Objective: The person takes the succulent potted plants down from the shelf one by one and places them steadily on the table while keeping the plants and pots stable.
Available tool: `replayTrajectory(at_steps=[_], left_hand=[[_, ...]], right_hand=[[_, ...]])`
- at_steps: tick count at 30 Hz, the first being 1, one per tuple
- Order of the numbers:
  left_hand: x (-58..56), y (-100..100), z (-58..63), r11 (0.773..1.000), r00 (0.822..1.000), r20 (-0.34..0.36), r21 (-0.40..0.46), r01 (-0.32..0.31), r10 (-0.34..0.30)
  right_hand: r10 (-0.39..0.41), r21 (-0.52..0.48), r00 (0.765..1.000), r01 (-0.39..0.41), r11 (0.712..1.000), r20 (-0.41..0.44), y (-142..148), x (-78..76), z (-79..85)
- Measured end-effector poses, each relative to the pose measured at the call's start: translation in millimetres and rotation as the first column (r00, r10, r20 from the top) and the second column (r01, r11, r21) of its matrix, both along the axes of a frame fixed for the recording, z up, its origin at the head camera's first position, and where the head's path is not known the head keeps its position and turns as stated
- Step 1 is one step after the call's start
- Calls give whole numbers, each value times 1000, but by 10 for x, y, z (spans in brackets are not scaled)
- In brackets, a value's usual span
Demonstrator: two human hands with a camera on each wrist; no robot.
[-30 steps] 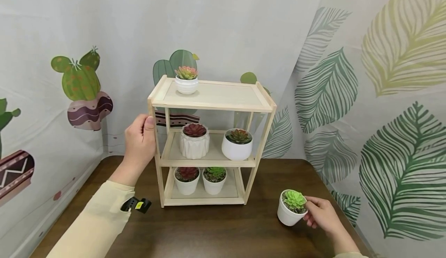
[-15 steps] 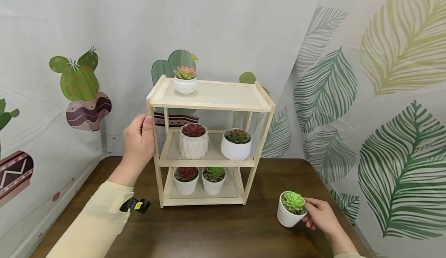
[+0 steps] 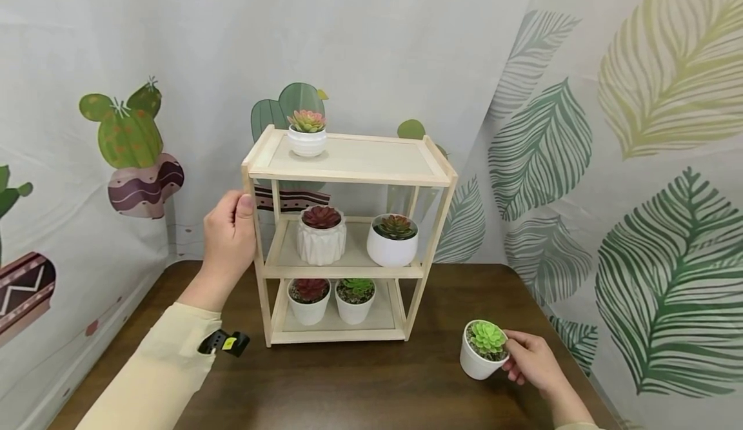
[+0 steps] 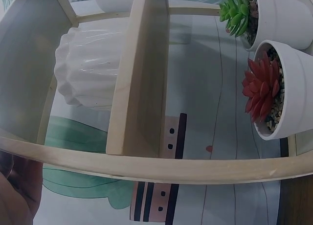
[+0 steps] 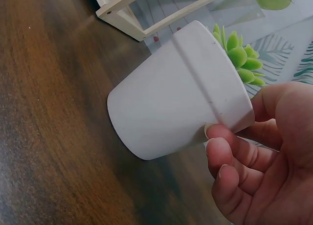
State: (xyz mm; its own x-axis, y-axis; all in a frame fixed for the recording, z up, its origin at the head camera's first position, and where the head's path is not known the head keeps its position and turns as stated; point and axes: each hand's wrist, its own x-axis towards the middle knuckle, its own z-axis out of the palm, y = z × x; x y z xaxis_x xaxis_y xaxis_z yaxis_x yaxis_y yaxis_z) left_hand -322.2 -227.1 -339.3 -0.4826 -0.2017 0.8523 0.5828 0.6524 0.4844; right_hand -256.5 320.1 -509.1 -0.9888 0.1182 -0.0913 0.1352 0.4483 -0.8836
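Pot, white, with green succulent: I see the right hand pinching it. The left hand grips the wooden shelf.

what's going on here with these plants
A person's left hand grips a wooden shelf by its left side. The right hand pinches the rim of a white pot holding a green succulent, right of the shelf. Five other potted succulents stand on the shelf: one on top, two on each lower tier.
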Motion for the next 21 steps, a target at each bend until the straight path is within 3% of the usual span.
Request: replayTrajectory(at_steps=[21], left_hand=[[24, -16, 28, 1000, 999, -37, 4, 17, -16]], right_hand=[[13, 23, 1000, -14, 1000, 21, 13, 20, 19]])
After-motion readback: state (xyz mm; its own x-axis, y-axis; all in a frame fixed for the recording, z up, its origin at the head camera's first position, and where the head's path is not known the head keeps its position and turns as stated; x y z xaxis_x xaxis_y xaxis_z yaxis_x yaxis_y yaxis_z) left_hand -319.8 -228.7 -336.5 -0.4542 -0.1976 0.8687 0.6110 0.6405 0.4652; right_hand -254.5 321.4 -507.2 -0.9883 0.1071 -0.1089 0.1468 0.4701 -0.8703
